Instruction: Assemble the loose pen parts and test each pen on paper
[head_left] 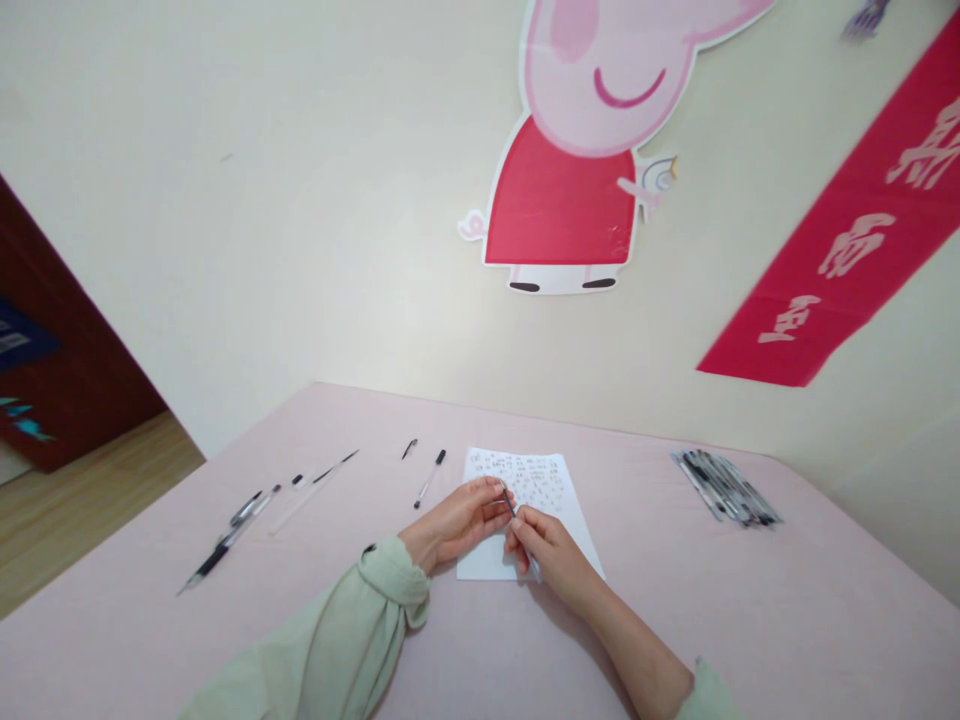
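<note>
Over a white sheet of paper [577,545] with rows of dark handwriting, both of my hands meet at a slim pen [509,501]. My right hand [551,550] is closed round its barrel, and the light lower end shows below the fingers. My left hand [469,518] pinches at the dark upper end with thumb and fingertips. Whether that end is a tip or a cap is too small to tell. Just left of the paper lies a clear pen with a black cap [430,480]. A small black pen cap [409,449] rests beside it.
Farther left on the pink tabletop [360,600] lie a black-gripped pen [214,562], a clip-like piece [245,509], a small black piece [297,479], a thin refill [334,466] and a clear tube [294,508]. At right is a pile of several pens [726,488]. A wall [337,250] stands behind the table.
</note>
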